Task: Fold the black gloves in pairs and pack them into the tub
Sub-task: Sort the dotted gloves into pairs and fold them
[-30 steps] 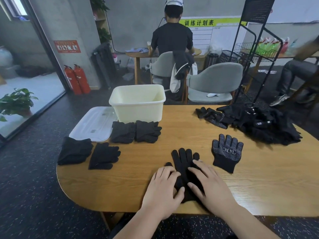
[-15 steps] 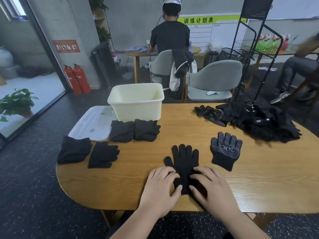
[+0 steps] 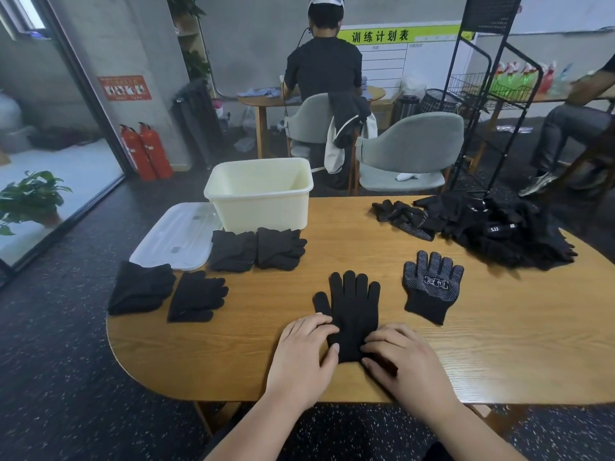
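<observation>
Two hands meet at the near edge of the table (image 3: 499,344): the left hand (image 3: 303,357) and right hand (image 3: 409,364) each pinch the cuff of a plain black glove (image 3: 354,307) lying flat. A dotted glove (image 3: 432,287) lies just beside it. Four folded pairs (image 3: 233,251) sit near the cream tub (image 3: 263,211).

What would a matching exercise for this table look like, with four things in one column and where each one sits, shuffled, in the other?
Things
1. cream plastic tub
2. clear plastic lid
3. plain black knit glove
4. black glove with white grip dots

Places
A. lying alone, dots up, right of centre on the oval wooden table
B. standing open at the far edge
C. flat near the front edge, cuff gripped by the left hand and right hand
D. flat at the far left corner

Pairs: 1-B, 2-D, 3-C, 4-A
</observation>
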The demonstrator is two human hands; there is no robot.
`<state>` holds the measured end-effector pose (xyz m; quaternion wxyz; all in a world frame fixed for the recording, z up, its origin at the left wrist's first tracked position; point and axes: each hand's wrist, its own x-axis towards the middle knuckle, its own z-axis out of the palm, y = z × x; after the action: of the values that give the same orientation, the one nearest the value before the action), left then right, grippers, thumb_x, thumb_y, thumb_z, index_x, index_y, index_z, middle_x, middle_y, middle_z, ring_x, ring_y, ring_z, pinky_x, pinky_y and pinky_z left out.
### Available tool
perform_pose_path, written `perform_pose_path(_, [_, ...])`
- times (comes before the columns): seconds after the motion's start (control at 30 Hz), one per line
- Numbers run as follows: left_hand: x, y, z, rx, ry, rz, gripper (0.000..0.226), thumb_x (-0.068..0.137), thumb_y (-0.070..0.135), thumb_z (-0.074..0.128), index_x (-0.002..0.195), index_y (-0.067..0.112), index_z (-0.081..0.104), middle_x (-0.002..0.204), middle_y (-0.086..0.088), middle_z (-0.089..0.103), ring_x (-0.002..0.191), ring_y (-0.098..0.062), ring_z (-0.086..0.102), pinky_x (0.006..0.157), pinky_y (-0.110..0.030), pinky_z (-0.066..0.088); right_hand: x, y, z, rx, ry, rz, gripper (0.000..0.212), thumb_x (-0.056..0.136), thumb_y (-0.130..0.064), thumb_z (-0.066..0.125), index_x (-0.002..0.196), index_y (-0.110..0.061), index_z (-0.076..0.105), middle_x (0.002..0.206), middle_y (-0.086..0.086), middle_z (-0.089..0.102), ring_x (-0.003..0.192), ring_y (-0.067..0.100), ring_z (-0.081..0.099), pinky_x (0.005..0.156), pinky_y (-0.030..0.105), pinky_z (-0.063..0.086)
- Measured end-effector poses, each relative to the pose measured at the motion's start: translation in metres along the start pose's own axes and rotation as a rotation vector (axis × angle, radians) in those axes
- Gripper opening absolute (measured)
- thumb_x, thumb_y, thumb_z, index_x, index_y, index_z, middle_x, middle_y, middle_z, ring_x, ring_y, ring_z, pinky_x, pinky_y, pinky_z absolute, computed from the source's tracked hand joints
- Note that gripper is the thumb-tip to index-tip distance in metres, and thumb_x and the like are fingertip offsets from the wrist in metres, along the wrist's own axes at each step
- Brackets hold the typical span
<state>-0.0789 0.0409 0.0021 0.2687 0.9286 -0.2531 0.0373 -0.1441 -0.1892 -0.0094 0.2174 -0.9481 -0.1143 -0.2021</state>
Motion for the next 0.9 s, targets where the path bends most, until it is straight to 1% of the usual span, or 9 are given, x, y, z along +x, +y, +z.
perform_pose_path(0.07, [0.000, -0.001, 0.000, -0.006, -0.004, 0.003, 0.037, 0.107, 0.046, 0.049, 0.141, 0.039, 0.061, 0.150, 0.031, 0.042, 0.135, 0.023, 0.012, 0.123, -0.016, 0.011, -0.001, -0.001, 0.001, 0.006, 0.014, 0.006, 0.012, 0.096, -0.039, 0.075, 0.106, -0.034, 0.076, 0.116, -0.028, 0.063, 0.115, 0.004, 0.056, 0.090, 0.034, 0.052])
perform_pose_path(0.17, [0.000, -0.001, 0.001, -0.018, -0.003, 0.006, 0.037, 0.106, 0.046, 0.049, 0.141, 0.040, 0.061, 0.150, 0.031, 0.042, 0.138, 0.020, 0.015, 0.126, -0.023, 0.017, -0.001, -0.003, 0.002, -0.002, 0.022, 0.015, 0.011, 0.098, -0.037, 0.073, 0.107, -0.031, 0.075, 0.116, -0.025, 0.063, 0.110, 0.007, 0.059, 0.086, 0.035, 0.054])
perform_pose_path(0.3, [0.000, -0.002, 0.000, -0.026, 0.001, 0.007, 0.036, 0.106, 0.046, 0.050, 0.140, 0.040, 0.061, 0.150, 0.031, 0.041, 0.138, 0.019, 0.017, 0.126, -0.023, 0.018, -0.001, -0.001, 0.001, 0.005, 0.018, 0.023, 0.016, 0.093, -0.042, 0.077, 0.106, -0.033, 0.078, 0.116, -0.026, 0.064, 0.111, 0.005, 0.058, 0.088, 0.031, 0.054])
perform_pose_path(0.37, [0.000, -0.001, 0.000, -0.027, 0.007, 0.013, 0.037, 0.106, 0.046, 0.049, 0.140, 0.039, 0.061, 0.151, 0.030, 0.041, 0.143, 0.014, 0.022, 0.127, -0.026, 0.019, -0.001, -0.001, 0.002, 0.013, 0.026, 0.031, 0.013, 0.094, -0.041, 0.077, 0.103, -0.033, 0.079, 0.115, -0.026, 0.065, 0.109, 0.006, 0.059, 0.087, 0.031, 0.054])
perform_pose_path(0.53, [-0.003, 0.001, -0.002, -0.042, -0.005, 0.093, 0.041, 0.105, 0.045, 0.044, 0.140, 0.035, 0.062, 0.149, 0.028, 0.045, 0.148, 0.009, 0.024, 0.126, -0.025, 0.018, -0.001, -0.006, 0.004, 0.012, 0.071, 0.077, 0.013, 0.100, -0.032, 0.066, 0.104, -0.025, 0.076, 0.110, -0.020, 0.066, 0.105, 0.006, 0.058, 0.084, 0.031, 0.055])
perform_pose_path(0.67, [-0.005, 0.002, -0.003, -0.038, -0.040, 0.155, 0.049, 0.098, 0.046, 0.050, 0.145, 0.036, 0.058, 0.151, 0.029, 0.042, 0.151, 0.007, 0.021, 0.127, -0.024, 0.013, -0.003, -0.010, 0.000, 0.028, 0.076, 0.106, 0.017, 0.103, -0.032, 0.058, 0.107, -0.021, 0.071, 0.105, -0.015, 0.065, 0.102, 0.007, 0.058, 0.081, 0.029, 0.055])
perform_pose_path(0.8, [-0.003, -0.002, 0.002, -0.021, -0.026, 0.172, 0.039, 0.101, 0.048, 0.058, 0.138, 0.039, 0.065, 0.146, 0.031, 0.048, 0.147, 0.008, 0.026, 0.126, -0.024, 0.016, -0.005, -0.011, -0.002, 0.092, 0.052, 0.146, 0.018, 0.106, -0.036, 0.054, 0.112, -0.026, 0.067, 0.105, -0.017, 0.059, 0.104, 0.003, 0.056, 0.083, 0.028, 0.054])
perform_pose_path(0.87, [-0.003, -0.005, 0.005, -0.024, -0.009, 0.178, 0.032, 0.102, 0.040, 0.061, 0.132, 0.038, 0.069, 0.141, 0.029, 0.055, 0.144, 0.008, 0.031, 0.124, -0.023, 0.019, -0.005, -0.011, -0.004, 0.106, 0.029, 0.163, 0.022, 0.108, -0.042, 0.049, 0.115, -0.028, 0.065, 0.107, -0.019, 0.057, 0.106, 0.001, 0.054, 0.085, 0.028, 0.053])
perform_pose_path(0.9, [-0.003, -0.006, 0.005, -0.031, 0.011, 0.182, 0.029, 0.102, 0.035, 0.063, 0.129, 0.037, 0.071, 0.137, 0.028, 0.058, 0.141, 0.008, 0.034, 0.123, -0.023, 0.022, -0.005, -0.012, -0.007, 0.110, 0.018, 0.175, 0.028, 0.109, -0.048, 0.045, 0.117, -0.030, 0.064, 0.109, -0.021, 0.056, 0.109, 0.001, 0.053, 0.086, 0.028, 0.053])
